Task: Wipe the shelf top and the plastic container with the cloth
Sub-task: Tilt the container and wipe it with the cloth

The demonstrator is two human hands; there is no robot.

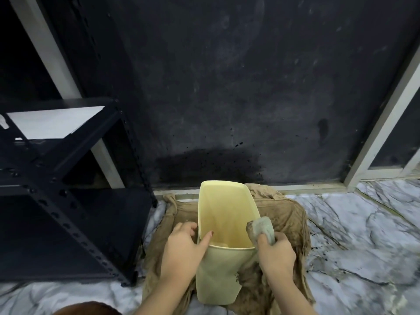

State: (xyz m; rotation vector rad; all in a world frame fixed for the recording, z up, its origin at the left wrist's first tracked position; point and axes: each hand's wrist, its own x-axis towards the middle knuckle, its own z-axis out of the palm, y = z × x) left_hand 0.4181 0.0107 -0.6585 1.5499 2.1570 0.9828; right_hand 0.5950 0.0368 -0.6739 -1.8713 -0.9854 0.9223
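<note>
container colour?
Pale yellow container, inside and out; head view, the only one.

No readable text — embossed mark illegible.

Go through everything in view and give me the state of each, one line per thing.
plastic container: upright, open-topped, nothing visible inside, standing on the brown cloth
left hand: gripping the container's rim, forefinger inside
right hand: gripping the grey rag
grey rag: bunched, dirty, touching the container's right rim
brown cloth: spread on the floor, soiled
shelf: standing, boards dark
</note>
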